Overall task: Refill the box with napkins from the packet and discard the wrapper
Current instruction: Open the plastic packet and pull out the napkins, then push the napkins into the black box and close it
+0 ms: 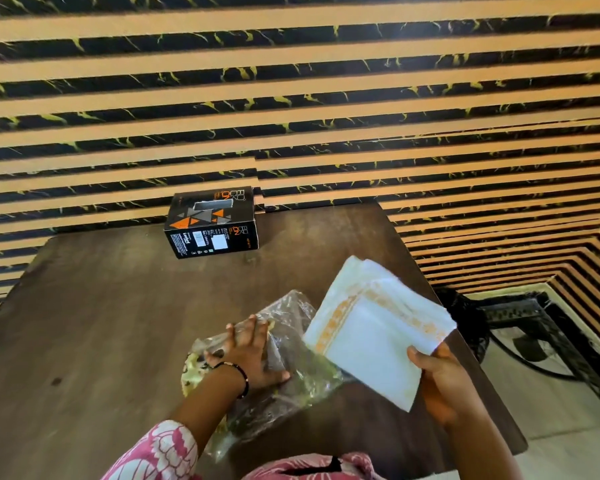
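Observation:
A stack of white napkins (371, 327) with an orange patterned border is lifted above the table, gripped at its near edge by my right hand (440, 386). My left hand (250, 355) presses flat on the clear plastic wrapper (291, 382), which lies crumpled on the dark wooden table (101, 323) in front of me. The wrapper looks emptied of napkins. A black box (211, 221) with orange triangles stands at the far edge of the table against the wall, well beyond both hands. A slot shows in its top.
The striped black and tan wall rises right behind the table. To the right, past the table's edge, a black metal stand (534, 327) and a cable lie on the pale floor.

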